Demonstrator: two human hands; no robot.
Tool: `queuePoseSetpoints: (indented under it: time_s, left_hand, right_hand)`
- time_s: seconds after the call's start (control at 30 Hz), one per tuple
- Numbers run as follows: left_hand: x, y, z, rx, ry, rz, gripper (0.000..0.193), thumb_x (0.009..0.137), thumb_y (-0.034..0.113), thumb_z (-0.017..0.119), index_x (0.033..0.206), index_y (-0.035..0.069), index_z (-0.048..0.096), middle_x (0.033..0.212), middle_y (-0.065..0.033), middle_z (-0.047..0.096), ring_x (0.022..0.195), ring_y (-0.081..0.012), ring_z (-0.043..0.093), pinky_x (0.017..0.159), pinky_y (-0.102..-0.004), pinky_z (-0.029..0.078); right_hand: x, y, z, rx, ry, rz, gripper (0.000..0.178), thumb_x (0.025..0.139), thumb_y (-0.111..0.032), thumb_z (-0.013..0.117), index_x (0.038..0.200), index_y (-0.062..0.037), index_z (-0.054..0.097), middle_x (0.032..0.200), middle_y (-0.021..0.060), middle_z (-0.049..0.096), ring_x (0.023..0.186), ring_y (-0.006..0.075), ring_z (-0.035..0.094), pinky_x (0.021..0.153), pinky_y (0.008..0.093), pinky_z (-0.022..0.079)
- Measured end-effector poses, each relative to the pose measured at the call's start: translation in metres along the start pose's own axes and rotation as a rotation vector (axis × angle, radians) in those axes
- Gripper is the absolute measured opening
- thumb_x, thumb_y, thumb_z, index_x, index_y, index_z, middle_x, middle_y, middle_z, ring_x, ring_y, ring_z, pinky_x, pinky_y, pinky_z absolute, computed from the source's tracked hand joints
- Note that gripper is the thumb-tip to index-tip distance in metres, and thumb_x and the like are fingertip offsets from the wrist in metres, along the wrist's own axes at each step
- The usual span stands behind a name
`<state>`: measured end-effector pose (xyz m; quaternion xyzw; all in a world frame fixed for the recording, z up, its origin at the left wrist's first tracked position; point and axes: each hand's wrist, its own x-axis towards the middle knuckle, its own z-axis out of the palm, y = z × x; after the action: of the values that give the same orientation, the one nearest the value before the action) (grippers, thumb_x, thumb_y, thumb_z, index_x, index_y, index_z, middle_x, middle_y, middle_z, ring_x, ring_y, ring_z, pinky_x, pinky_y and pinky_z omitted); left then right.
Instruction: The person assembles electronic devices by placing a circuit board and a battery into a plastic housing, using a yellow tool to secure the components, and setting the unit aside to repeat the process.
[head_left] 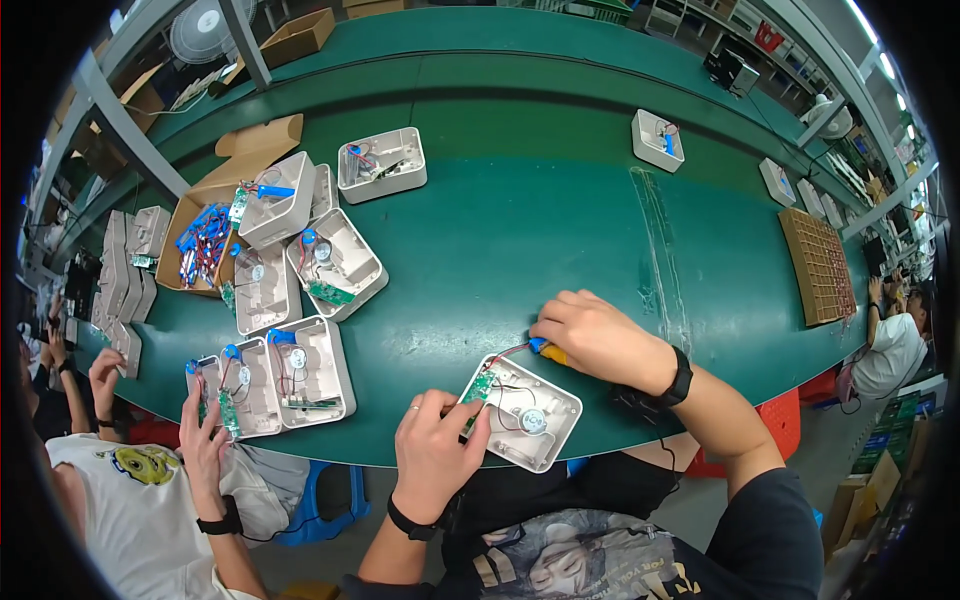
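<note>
The left hand (435, 445) pinches a green circuit board (478, 388) at the left corner of a white open housing (524, 411), which lies at the near edge of the green bench (500, 230). The right hand (598, 335) closes its grip on a yellow-handled tool (549, 351) just beyond it. Open bench stretches far and right; more white housings (300, 370) crowd the left, beside another person's hand (203, 440).

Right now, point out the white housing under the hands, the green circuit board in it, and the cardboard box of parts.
White housing (545, 425): head view, on its inner floor.
Green circuit board (480, 386): head view, on its exposed face.
Cardboard box (190, 215): head view, on its near wall.
</note>
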<state>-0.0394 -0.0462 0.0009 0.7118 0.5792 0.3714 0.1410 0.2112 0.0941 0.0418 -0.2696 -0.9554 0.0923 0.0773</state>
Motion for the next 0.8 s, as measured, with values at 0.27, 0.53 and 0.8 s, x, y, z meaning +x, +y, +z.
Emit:
queuePoseSetpoints:
  time_s: [0.27,0.53,0.8]
  left_hand:
    - [-0.008,0.002,0.011,0.009,0.040,-0.030,0.010,0.084,0.010,0.085,0.090,0.005,0.078,0.087,-0.0088,0.060,0.079,-0.0288,0.064,0.068,-0.0412,0.052]
    - [-0.012,-0.001,0.015,0.007,0.072,-0.043,0.011,0.084,0.011,0.085,0.089,0.005,0.077,0.086,-0.0078,0.059,0.077,-0.0273,0.064,0.066,-0.0405,0.052]
    - [-0.017,-0.011,0.011,0.012,0.077,-0.028,0.011,0.084,0.013,0.085,0.090,0.007,0.078,0.085,-0.0058,0.059,0.077,-0.0254,0.065,0.066,-0.0396,0.053]
  right_hand:
    - [-0.009,-0.033,-0.011,0.614,0.034,0.367,0.030,0.086,-0.010,0.083,0.114,-0.0051,0.077,0.100,0.0103,0.073,0.088,0.0316,0.070,0.079,0.0404,0.058]
    - [0.005,-0.068,0.019,0.189,0.276,0.163,0.035,0.083,-0.003,0.081,0.117,-0.0023,0.077,0.099,0.0092,0.071,0.089,0.0282,0.069,0.081,0.0389,0.059]
    - [-0.004,-0.088,0.030,0.111,0.192,0.119,0.039,0.078,0.001,0.075,0.117,0.0007,0.077,0.105,0.0093,0.069,0.094,0.0265,0.067,0.083,0.0372,0.058]
